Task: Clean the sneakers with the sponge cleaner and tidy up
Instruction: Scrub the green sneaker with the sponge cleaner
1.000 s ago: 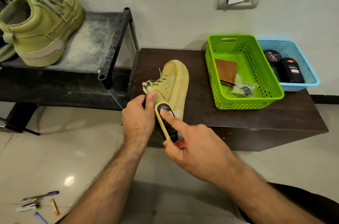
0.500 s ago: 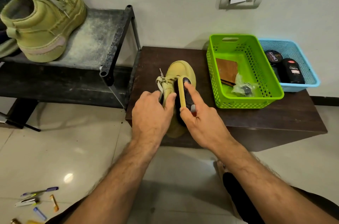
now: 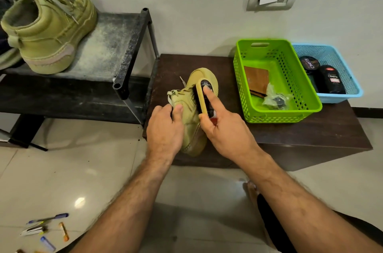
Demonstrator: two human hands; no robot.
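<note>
Your left hand point(image 3: 165, 126) grips the olive sneaker point(image 3: 193, 107) at its collar and laces, thumb on top and fingers curled round the side, holding it on the dark wooden table point(image 3: 300, 134) with its heel past the near edge. Your right hand point(image 3: 226, 130) holds the sponge cleaner point(image 3: 204, 97), thumb and curled fingers round its near end and the forefinger stretched flat along its black back, pressing it against the sneaker's upper near the toe. The second sneaker point(image 3: 49, 31) stands on the dusty black rack point(image 3: 116, 45) to the left, heel toward you. Just beside the first sneaker sits a green basket point(image 3: 306, 95) with a brown wallet-like thing and a small plastic bag in it, touching a blue basket point(image 3: 350, 78) that holds black polish containers point(image 3: 331, 79). Pens point(image 3: 47, 225) lie scattered on the floor tiles.
</note>
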